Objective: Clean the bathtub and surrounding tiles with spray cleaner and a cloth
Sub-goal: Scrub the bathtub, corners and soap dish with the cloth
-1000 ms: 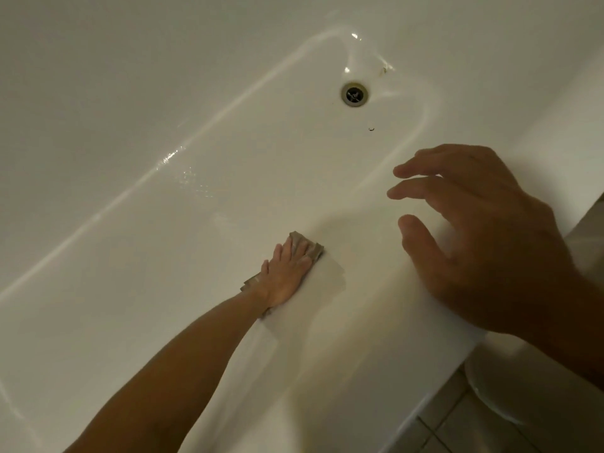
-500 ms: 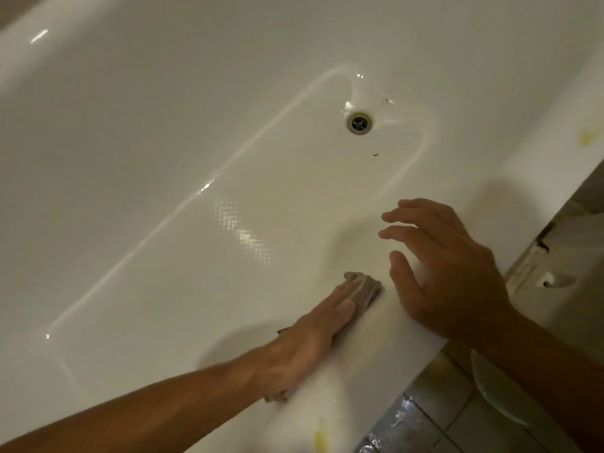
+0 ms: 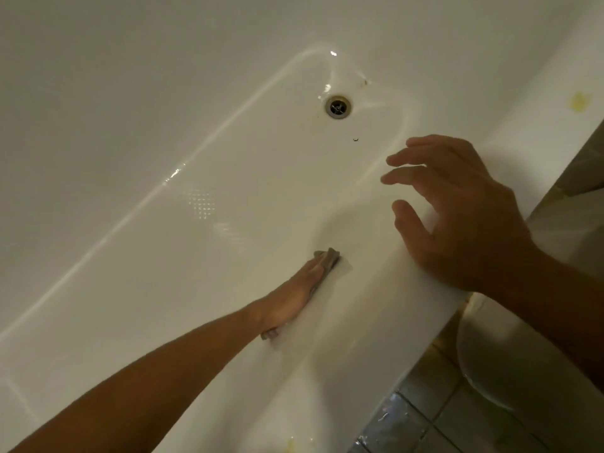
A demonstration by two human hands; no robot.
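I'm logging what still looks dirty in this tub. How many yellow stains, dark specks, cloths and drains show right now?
Yellow stains: 2, one on the rim far right, one on the rim at the bottom edge
Dark specks: 2, one below the drain, one beyond the drain
Cloths: 1, cloth under the left hand
Drains: 1, drain
Total: 6

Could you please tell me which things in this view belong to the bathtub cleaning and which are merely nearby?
Part of the job:
- bathtub, being wiped
- cloth, pressed flat on the near inner wall by the left hand
- right hand, resting on the tub rim, holding nothing
- yellow stain on the rim

Just nearby:
- drain
- floor tiles
- toilet
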